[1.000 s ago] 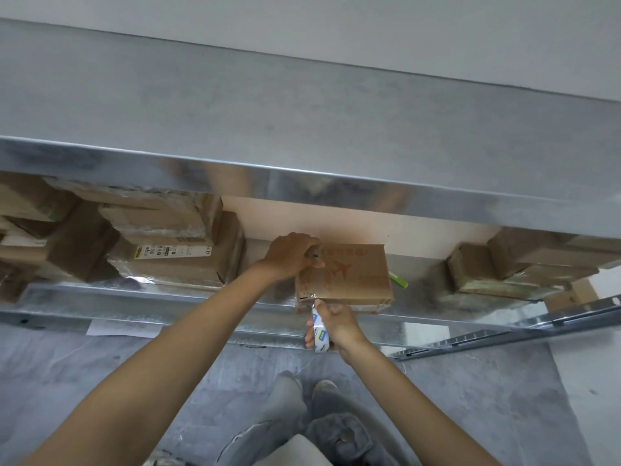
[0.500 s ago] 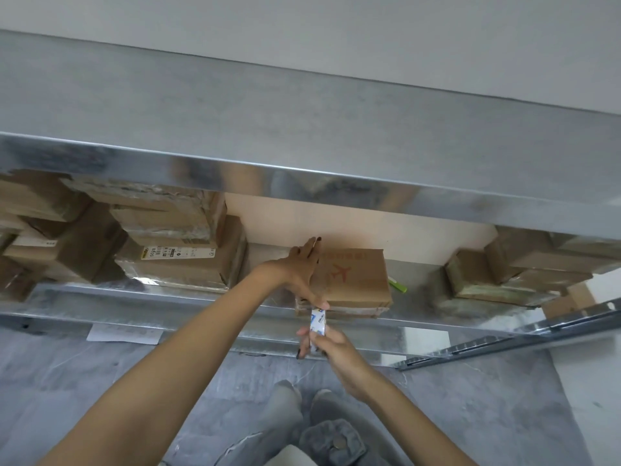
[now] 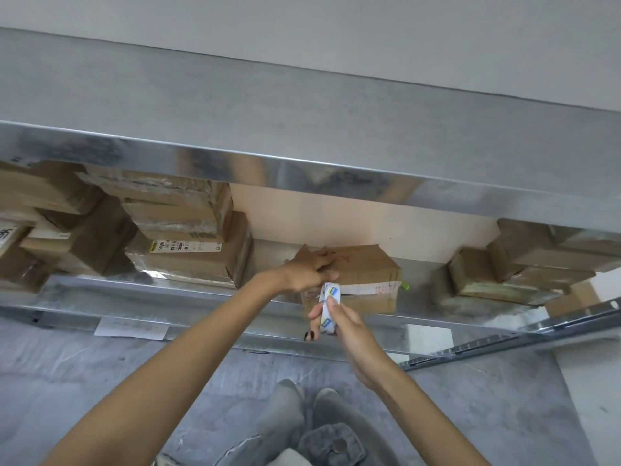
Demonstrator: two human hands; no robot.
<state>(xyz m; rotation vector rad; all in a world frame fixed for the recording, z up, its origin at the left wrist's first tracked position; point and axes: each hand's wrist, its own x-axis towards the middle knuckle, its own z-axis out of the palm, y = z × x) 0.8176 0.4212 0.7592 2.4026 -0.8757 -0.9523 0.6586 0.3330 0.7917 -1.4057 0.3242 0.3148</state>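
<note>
My two hands work at a small brown cardboard box (image 3: 368,269) on a silver metal shelf (image 3: 161,299).
My left hand (image 3: 311,271) lies flat on the box's top, fingers fairly straight. My right hand (image 3: 351,329) grips a white tape roll with a blue-and-yellow label (image 3: 330,306) against the box's front edge.

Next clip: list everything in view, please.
lower shelf: one, silver, mid-frame.
upper shelf: one, silver, above.
box: one, brown with red print, middle of lower shelf.
tape roll: one, white with blue-yellow label, at the box front.
left boxes: several, brown, stacked at lower shelf's left.
right boxes: several, brown, stacked at its right.
green item: one, behind the box's right corner.
labels: two, white, lower shelf's front rail.
floor: grey, below.
legs: two, grey jeans, bottom centre.
left hand: rests on the box top.
right hand: grips the tape roll.
</note>
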